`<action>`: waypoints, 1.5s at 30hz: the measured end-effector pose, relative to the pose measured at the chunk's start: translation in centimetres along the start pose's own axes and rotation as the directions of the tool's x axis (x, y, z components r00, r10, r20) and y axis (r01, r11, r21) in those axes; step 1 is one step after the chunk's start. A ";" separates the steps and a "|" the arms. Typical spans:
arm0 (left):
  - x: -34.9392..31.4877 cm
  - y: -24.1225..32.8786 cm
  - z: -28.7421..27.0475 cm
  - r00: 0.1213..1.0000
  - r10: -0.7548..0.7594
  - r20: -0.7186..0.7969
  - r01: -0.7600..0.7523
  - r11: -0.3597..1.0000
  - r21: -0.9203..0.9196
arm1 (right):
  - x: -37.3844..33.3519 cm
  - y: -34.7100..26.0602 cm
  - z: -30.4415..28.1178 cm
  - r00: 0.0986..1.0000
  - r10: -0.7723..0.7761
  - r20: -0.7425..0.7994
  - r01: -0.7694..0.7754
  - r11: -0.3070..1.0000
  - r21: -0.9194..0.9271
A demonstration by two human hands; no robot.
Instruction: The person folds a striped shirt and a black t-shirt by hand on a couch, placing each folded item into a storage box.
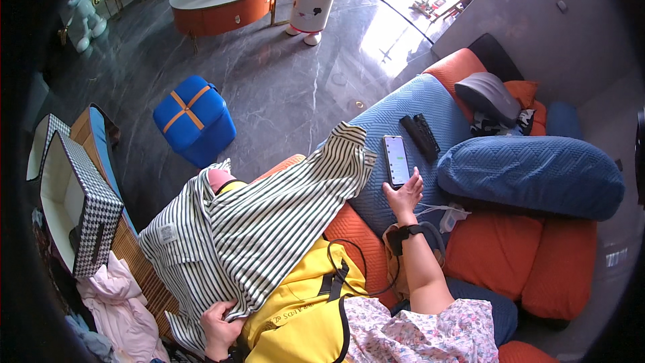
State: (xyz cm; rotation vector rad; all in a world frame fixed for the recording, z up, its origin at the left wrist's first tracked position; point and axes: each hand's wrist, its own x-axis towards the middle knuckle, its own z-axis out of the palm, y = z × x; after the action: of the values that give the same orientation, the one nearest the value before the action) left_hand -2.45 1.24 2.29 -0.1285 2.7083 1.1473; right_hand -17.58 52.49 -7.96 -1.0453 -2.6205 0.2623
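Observation:
A black-and-white striped long-sleeved shirt (262, 228) lies spread across my lap, one sleeve stretching toward the blue sofa seat. My left hand (222, 329) is closed on the shirt's near edge, with the fingers partly tucked under the cloth. On the blue seat rests a smartphone (396, 159) with a lit screen. My right hand (405, 195) is at the phone's near end, its fingers apart and nothing held in it. Whether a fingertip touches the phone, I cannot tell. A dark band is around the right wrist.
Two dark remote-like objects (420, 138) lie past the phone. A blue bolster (531, 176) and orange cushions (494, 249) fill the right. At left stand a houndstooth box (101, 218) and pink clothing (121, 309). A blue lidded bin (195, 121) stands on the floor.

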 end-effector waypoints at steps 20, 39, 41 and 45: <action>0.0 -0.5 0.6 0.996 0.057 -0.075 -0.059 0.998 -0.023 | -3.2 0.4 2.0 0.993 0.030 0.112 -0.054 0.974 0.219; 0.0 -0.2 0.2 0.997 0.055 -0.063 -0.056 0.998 -0.019 | -3.3 0.2 2.7 0.991 0.055 0.122 -0.081 0.972 0.219; 0.0 0.0 0.0 1.000 0.020 -0.007 -0.021 0.999 -0.025 | -3.3 0.3 2.8 0.991 0.052 0.124 -0.078 0.974 0.214; 0.1 0.2 -0.1 1.000 0.017 -0.004 -0.017 1.000 -0.018 | -3.3 0.3 2.7 0.992 0.047 0.116 -0.071 0.976 0.207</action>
State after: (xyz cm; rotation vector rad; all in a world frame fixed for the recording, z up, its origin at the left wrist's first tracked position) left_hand -2.55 1.26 2.49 -0.1106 2.7083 1.1778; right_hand -16.10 50.23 -11.29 -1.0634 -2.5884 0.6146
